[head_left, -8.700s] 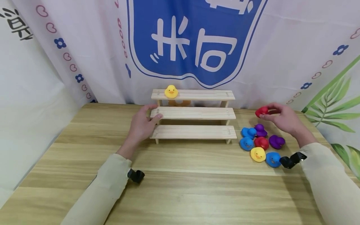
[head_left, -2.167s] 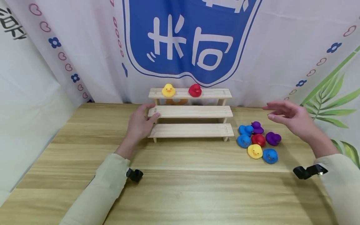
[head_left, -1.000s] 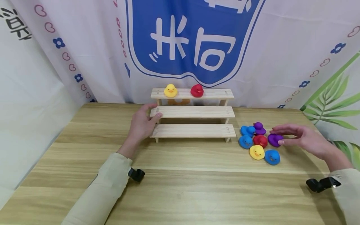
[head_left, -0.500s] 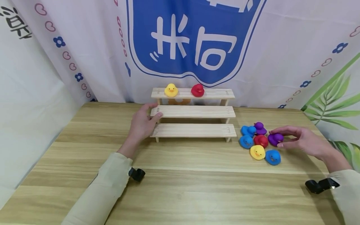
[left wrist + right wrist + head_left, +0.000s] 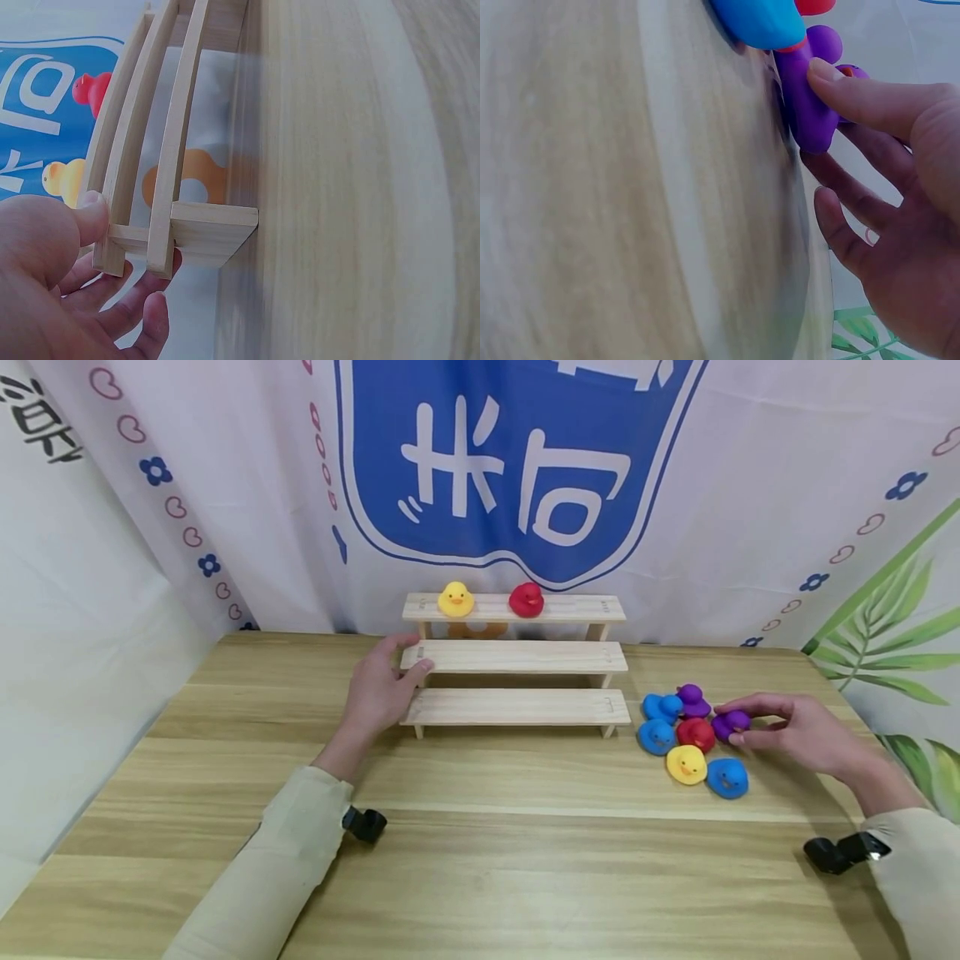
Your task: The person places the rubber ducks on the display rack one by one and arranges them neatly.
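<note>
My left hand [image 5: 378, 687] grips the left end of the middle board of a three-step wooden display shelf [image 5: 517, 708]. In the left wrist view the thumb [image 5: 91, 217] lies on top and the fingers curl under the board. At the table's right, my right hand [image 5: 810, 733] pinches a purple rubber duck [image 5: 731, 724] between thumb and fingers; the right wrist view has the thumb across that duck [image 5: 807, 112]. A yellow rubber duck [image 5: 456, 599] and a red rubber duck [image 5: 527, 600] sit on the top step.
Beside the held duck, a group of ducks stands on the wooden table [image 5: 480, 860]: another purple duck [image 5: 693, 702], a red duck [image 5: 696, 735], a yellow duck [image 5: 686, 765] and blue ducks [image 5: 727, 778]. A printed curtain [image 5: 262, 510] hangs behind the shelf.
The red duck went from my right hand onto the top step. That hand then came down to the purple duck, pinched it and shifted it slightly left. My left hand stays on the shelf.
</note>
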A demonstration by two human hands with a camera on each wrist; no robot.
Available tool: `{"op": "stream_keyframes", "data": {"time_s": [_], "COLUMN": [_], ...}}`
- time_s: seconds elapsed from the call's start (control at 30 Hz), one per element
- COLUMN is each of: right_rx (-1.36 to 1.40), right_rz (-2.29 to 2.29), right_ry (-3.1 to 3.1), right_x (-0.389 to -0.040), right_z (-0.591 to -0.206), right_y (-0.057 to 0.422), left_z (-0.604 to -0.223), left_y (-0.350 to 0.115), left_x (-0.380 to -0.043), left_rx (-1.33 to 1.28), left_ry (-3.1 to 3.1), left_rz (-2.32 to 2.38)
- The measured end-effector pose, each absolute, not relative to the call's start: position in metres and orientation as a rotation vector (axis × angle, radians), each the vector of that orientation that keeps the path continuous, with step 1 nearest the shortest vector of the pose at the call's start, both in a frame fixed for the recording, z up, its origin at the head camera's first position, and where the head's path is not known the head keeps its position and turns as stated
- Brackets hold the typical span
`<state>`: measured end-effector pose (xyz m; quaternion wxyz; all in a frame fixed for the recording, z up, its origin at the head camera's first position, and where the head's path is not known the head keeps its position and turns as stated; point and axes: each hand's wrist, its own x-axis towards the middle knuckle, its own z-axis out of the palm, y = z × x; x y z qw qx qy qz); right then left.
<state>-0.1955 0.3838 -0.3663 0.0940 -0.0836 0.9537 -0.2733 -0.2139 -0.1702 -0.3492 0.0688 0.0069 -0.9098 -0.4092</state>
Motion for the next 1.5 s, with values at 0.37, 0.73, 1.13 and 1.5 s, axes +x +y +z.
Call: {"op": "stream_keyframes", "data": {"time_s": [0.37, 0.73, 1.13, 1.5], "right_rx": [-0.231, -0.176, -0.053, -0.086], "right_rz": [-0.907, -1.039, -1.17, -1.261], "right_ry": [2.833, 2.969, 3.067, 3.021], "right_x": [-0.195, -0.195, -0.202, -0.213], "right_z": [-0.361, -0.352, -0.341, -0.333], "right_y": [0.384, 0.372, 0.344, 0.319], "left_z": [-0.347, -0.346, -0.346, -0.348], "left_y": [-0.172, -0.171, -0.171, -0.17], "left_x": [-0.214, -0.213, -0.213, -0.212], "left_rx": [0.021, 0.021, 0.044, 0.048], "left_ry": [-2.746, -2.752, -2.756, -2.751], "left_rz": [-1.232, -1.229, -1.235, -1.256]}}
